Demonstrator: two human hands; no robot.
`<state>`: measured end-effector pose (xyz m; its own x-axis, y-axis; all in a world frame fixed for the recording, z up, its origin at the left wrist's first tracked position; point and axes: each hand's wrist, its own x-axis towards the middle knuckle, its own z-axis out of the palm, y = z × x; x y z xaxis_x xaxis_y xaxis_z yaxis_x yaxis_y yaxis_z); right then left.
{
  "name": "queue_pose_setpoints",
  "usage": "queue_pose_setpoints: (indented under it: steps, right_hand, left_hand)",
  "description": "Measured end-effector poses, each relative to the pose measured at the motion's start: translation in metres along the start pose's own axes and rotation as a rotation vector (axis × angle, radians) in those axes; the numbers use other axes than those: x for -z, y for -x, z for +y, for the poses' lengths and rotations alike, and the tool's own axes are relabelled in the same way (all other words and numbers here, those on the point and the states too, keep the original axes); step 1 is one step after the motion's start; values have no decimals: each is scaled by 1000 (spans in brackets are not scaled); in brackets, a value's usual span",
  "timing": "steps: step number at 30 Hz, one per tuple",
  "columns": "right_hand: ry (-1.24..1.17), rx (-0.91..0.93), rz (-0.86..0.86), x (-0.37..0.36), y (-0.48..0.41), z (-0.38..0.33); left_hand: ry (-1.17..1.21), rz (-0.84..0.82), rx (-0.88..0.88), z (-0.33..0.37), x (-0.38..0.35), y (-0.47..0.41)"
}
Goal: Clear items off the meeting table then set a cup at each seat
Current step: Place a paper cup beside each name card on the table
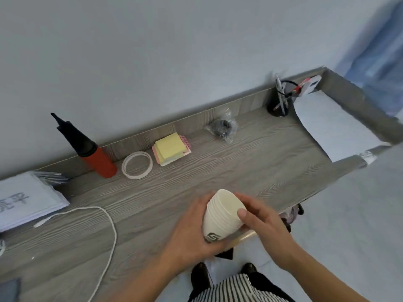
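Grey wood-grain shelf against a pale wall: at its front edge, the left hand grips a nested cup stack while right hand fingers curl round its rim. Tightly nested cups could separate several at once.

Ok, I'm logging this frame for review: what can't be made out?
Head view:
Stack of white paper cups: count unclear, rims blur, left hand and right hand cover it.
White printed paper pile: cut by left edge, print blurred.
Clear plastic bag: dark contents too blurred to name.
Black pen holder: pens too small to count.
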<state>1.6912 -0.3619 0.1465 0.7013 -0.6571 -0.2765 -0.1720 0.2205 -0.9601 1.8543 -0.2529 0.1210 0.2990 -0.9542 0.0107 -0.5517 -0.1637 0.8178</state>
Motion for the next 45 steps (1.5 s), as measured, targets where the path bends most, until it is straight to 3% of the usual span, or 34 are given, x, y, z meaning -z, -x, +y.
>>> queue_pose_setpoints:
  steps: [3, 8, 15, 24, 37, 45]
  right_hand:
    - [22, -27, 86, 6, 37, 10]
    - [169, -163, 376, 46, 104, 47]
    - [355, -332, 630, 108, 261, 103]
    - [176, -492, 1079, 148, 426, 170]
    - [-104, -571, 1509, 236, 520, 198]
    - [-226, -652, 1763, 261, 603, 208]
  left_hand:
    - [64, -89, -13, 10, -21, 9]
    - [48, -200, -84, 27, -60, 20]
    - [-8, -434, -178, 68, -137, 46]
    - [-34, -731, -311, 147, -247, 70]
    - [-36, -1042, -596, 287, -465, 12]
    - [-103, -1342, -864, 406, -608, 59]
